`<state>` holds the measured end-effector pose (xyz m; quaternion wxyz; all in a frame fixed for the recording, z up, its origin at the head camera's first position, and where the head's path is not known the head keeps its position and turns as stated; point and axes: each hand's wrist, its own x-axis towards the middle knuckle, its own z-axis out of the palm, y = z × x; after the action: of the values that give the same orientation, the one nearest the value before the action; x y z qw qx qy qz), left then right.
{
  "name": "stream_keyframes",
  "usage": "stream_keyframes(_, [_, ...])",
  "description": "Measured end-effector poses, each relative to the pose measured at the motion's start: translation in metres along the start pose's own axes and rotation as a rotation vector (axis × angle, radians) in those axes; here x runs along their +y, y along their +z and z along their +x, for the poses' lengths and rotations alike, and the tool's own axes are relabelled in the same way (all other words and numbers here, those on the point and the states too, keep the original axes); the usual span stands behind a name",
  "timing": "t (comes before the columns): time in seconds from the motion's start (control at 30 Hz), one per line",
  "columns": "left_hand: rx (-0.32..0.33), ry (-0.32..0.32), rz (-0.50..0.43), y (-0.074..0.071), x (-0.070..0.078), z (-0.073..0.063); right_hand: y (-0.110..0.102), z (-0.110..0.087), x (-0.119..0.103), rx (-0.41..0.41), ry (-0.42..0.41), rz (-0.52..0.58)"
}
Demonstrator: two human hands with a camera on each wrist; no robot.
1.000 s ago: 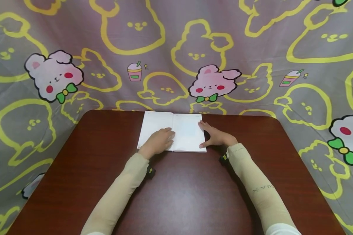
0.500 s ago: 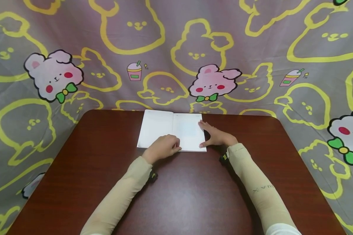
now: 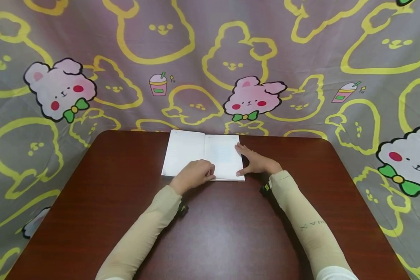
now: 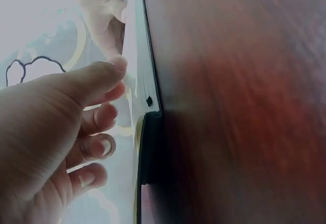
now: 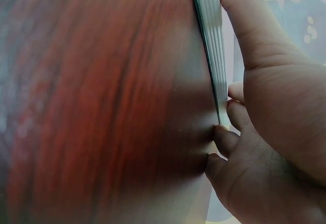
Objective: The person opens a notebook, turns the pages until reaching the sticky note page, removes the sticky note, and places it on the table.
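An open book (image 3: 224, 155) with white pages lies at the far middle of the table. My left hand (image 3: 195, 174) is at its lower edge, just left of the middle of the right page, fingers curled and thumb near the index fingertip. In the left wrist view, the thumb (image 4: 104, 76) reaches the page edge, with the other fingertips lined up behind it. No sheet shows between them. My right hand (image 3: 257, 161) rests along the book's right side, thumb and fingers spread apart. The right wrist view shows its fingertips (image 5: 224, 140) right at the edge of the page stack.
The dark red-brown table (image 3: 217, 233) stretches from the book towards me. Behind and at both sides hangs a patterned curtain (image 3: 196, 50) with cartoon rabbits. Black wrist devices and light sleeves (image 3: 302, 217) cover parts of both arms.
My left hand has slid from the left page beside the spine to the lower edge, towards the right, and its fingers have curled. The right hand has stayed in place.
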<state>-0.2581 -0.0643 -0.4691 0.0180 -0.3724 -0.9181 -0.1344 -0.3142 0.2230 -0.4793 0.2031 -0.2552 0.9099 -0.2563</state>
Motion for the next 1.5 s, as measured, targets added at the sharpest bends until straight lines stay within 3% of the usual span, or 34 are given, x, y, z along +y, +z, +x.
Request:
stream_keyframes(0.17, [0.074, 0.084, 0.121, 0.001, 0.003, 0.002, -0.001, 0.0, 0.0, 0.02, 0.003, 0.01])
stream_keyframes(0.27, [0.096, 0.104, 0.141, 0.002, 0.005, 0.002, -0.001, -0.002, 0.0, 0.027, -0.01, 0.024])
stream_keyframes(0.87, [0.165, 0.053, 0.107, -0.006, -0.002, -0.017, -0.001, -0.005, 0.016, 0.066, -0.052, 0.02])
stream_keyframes(1.17, [0.209, -0.018, 0.022, -0.01, -0.001, -0.025, -0.007, -0.001, -0.001, 0.063, -0.07, 0.03])
stream_keyframes(1.5, [0.302, -0.156, -0.114, -0.013, 0.003, -0.028, -0.003, 0.001, 0.0, 0.026, -0.012, -0.038])
